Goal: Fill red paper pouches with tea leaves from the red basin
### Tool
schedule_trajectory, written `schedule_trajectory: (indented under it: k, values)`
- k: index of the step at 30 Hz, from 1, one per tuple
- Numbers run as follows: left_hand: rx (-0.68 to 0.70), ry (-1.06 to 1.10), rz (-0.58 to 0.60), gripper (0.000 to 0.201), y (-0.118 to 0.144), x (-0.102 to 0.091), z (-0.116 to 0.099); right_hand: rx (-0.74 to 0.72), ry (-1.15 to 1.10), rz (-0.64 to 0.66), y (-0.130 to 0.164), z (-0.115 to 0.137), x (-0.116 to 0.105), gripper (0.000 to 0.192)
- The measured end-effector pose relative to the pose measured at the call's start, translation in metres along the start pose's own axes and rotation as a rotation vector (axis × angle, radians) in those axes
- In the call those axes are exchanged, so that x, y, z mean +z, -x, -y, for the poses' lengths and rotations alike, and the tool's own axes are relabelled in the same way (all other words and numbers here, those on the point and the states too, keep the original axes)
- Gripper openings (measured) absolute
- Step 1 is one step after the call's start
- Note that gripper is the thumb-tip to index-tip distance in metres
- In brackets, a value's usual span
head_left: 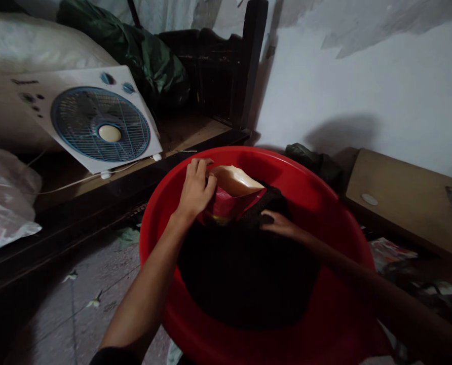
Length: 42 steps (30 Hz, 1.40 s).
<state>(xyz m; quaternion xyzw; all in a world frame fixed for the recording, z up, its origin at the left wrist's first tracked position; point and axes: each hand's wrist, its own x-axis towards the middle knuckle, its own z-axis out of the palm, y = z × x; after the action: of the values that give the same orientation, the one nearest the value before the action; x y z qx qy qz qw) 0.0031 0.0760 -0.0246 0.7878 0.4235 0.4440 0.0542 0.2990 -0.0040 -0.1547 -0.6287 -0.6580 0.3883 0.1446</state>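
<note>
A large red tub (347, 243) holds a heap of dark, loose material (249, 274); its exact kind cannot be made out. A red packet bag (229, 200) with a pale lining stands in the heap, its mouth gaping upward. My left hand (197, 187) grips the bag's left edge, thumb towards the opening. Beside the bag, on its right, my right hand (281, 224) is at the heap with its fingers curled around some of the dark material. The fingertips of that hand are partly lost in shadow.
A white box fan (108, 121) leans on a wooden platform at the left, its cord trailing. A plastic bag (7, 197) lies near it. At the right is a tan board (401, 195). A white wall (393, 91) rises behind the tub.
</note>
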Motion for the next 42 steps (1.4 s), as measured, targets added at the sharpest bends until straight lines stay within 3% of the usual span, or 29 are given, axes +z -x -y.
schedule_trajectory:
  k: [4, 6, 8, 11, 15, 17, 19, 21, 23, 24, 26, 29, 31, 34, 42]
  values:
    - [0.021, -0.002, 0.038, 0.023, 0.000, -0.002, -0.004, -0.024, -0.610, -0.419, -0.002, 0.067, -0.041, 0.033]
    - [0.060, 0.024, 0.059, 0.022, 0.001, -0.003, -0.006, -0.106, -0.879, -0.563, -0.002, 0.107, -0.062, 0.031]
    - [0.101, 0.061, 0.059, 0.023, 0.002, -0.004, -0.007, -0.193, -1.051, -0.590, -0.005, 0.146, -0.075, 0.030]
    - [0.152, 0.085, 0.057, 0.023, 0.002, -0.003, -0.007, -0.334, -1.186, -0.531, -0.015, 0.191, -0.076, 0.030]
    - [0.200, 0.033, 0.067, 0.023, 0.003, -0.001, -0.005, -0.520, -1.149, -0.443, -0.032, 0.219, -0.063, 0.030]
    - [0.182, 0.017, 0.061, 0.023, 0.002, -0.001, -0.004, -0.560, -1.076, -0.475, -0.039, 0.214, -0.065, 0.030]
    - [0.146, 0.013, 0.054, 0.023, 0.002, -0.002, -0.003, -0.543, -0.963, -0.573, -0.046, 0.192, -0.074, 0.029]
    - [0.122, 0.017, 0.051, 0.023, 0.001, -0.002, -0.003, -0.432, -0.770, -0.690, -0.054, 0.155, -0.083, 0.029]
    - [0.118, 0.026, 0.055, 0.022, 0.001, -0.002, -0.003, -0.228, -0.492, -0.729, -0.059, 0.109, -0.082, 0.029]
    - [0.122, 0.029, 0.056, 0.022, 0.000, -0.002, -0.003, -0.089, -0.320, -0.669, -0.060, 0.085, -0.076, 0.029]
    - [0.136, 0.032, 0.061, 0.023, 0.000, -0.003, -0.004, 0.073, -0.181, -0.524, -0.059, 0.043, -0.053, 0.035]
    - [0.155, 0.026, 0.082, 0.024, -0.001, -0.004, -0.005, 0.202, -0.019, -0.353, -0.050, 0.001, -0.003, 0.086]
    - [0.153, 0.022, 0.096, 0.024, -0.001, -0.005, -0.006, 0.183, 0.170, -0.176, -0.043, -0.010, 0.027, 0.104]
    - [0.139, 0.018, 0.110, 0.025, -0.001, -0.006, -0.008, 0.062, 0.321, 0.039, -0.030, -0.013, 0.049, 0.091]
    - [0.126, 0.020, 0.103, 0.027, -0.002, -0.007, -0.006, -0.117, 0.192, 0.193, 0.006, 0.001, 0.040, 0.048]
